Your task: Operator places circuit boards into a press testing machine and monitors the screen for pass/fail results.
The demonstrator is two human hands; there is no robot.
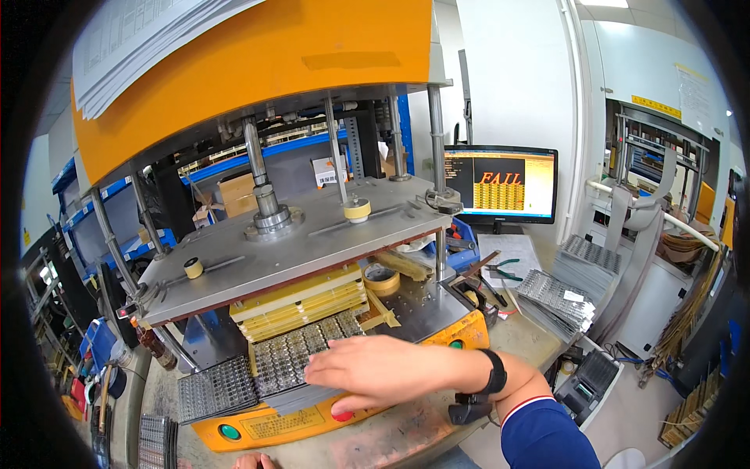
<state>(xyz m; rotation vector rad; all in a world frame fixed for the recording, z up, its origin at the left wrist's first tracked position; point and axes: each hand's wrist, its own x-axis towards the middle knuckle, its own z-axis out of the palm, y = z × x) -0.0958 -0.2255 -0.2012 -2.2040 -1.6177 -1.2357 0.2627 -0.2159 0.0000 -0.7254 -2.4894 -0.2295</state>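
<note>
My right hand reaches in from the right, its fingers stretched out flat over the right part of a gridded metallic panel. Its thumb is apart from the fingers, close to a red button on the front of the orange press base. Whether the fingertips press on the panel is not clear. To the left of that panel lies another gridded panel. Only some fingers of my left hand show at the lower edge, below the press; what they do is hidden.
Above hangs the press's grey plate on metal columns. Under it are a yellow layered fixture and a tape roll. Green buttons sit on the base. Rightward are pliers, stacked panels and a monitor.
</note>
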